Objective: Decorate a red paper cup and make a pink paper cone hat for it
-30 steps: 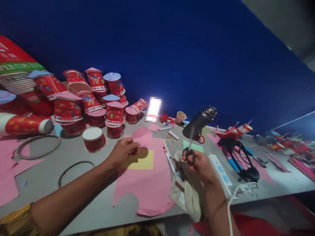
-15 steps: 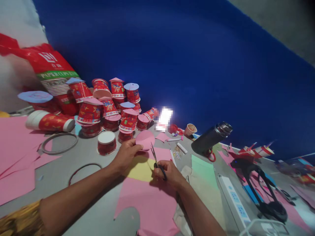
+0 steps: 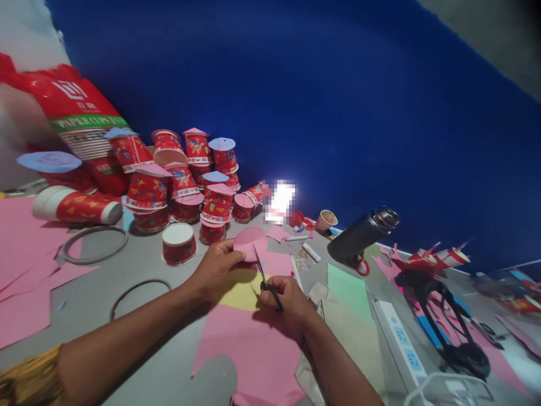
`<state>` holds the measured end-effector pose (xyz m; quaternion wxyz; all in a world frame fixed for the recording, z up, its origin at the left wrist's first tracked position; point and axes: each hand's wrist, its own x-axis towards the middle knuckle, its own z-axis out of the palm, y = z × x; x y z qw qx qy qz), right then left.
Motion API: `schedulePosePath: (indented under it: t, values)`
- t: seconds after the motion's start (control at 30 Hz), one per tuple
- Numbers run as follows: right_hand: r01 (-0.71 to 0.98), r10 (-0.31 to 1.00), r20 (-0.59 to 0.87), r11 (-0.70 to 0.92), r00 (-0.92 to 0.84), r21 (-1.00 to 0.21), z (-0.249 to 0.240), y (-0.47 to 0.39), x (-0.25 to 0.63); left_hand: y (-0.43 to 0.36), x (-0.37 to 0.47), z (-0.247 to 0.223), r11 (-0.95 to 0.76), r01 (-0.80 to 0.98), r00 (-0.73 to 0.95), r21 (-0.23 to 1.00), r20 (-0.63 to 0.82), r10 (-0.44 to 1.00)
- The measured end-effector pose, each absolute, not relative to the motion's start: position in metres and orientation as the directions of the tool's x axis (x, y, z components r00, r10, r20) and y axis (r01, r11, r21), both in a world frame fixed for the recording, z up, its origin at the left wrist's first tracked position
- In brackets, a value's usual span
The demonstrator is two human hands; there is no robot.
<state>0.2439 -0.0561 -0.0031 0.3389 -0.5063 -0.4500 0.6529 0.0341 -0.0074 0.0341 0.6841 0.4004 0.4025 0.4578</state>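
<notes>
Between its thumb and fingers, my left hand [image 3: 220, 264] pinches the lower left edge of a pink paper circle [image 3: 250, 243]. My right hand [image 3: 282, 299] is closed around the black handles of scissors [image 3: 261, 272], whose blades point up and left. The blade tips overlap the lower part of the circle. Below both hands lie a yellow sheet [image 3: 239, 290] and a large pink sheet [image 3: 257, 349] with a curved piece cut out of its left side.
Red paper cups [image 3: 149, 189] with pink and blue tops stand stacked at the back left. A dark flask [image 3: 357, 235] leans at the right, near a green sheet [image 3: 349, 290] and a white power strip [image 3: 399, 338]. Grey tape rings [image 3: 95, 260] lie left.
The scissors have shifted slightly left, and their blades now overlap the circle instead of sitting at its right edge. The surroundings at the left have shifted left in view.
</notes>
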Motion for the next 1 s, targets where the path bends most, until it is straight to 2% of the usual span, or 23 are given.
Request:
schedulePosePath:
  t: [0.5, 0.73, 1.0]
  values:
    - [0.101, 0.921, -0.35, -0.337, -0.173, -0.936, -0.009, -0.058, 0.243, -0.006, 0.035, 0.03, 0.289, -0.342, 0.305, 0.894, -0.185, 0.934]
    - [0.166, 0.93, -0.336, -0.312, -0.147, -0.935, 0.001, -0.058, 0.24, -0.005, 0.032, 0.037, 0.259, -0.389, 0.182, 0.884, -0.202, 0.962]
    - [0.207, 0.929, -0.337, -0.304, -0.152, -0.93, 0.006, -0.061, 0.237, -0.004, 0.034, 0.036, 0.246, -0.328, 0.167, 0.912, -0.201, 0.965]
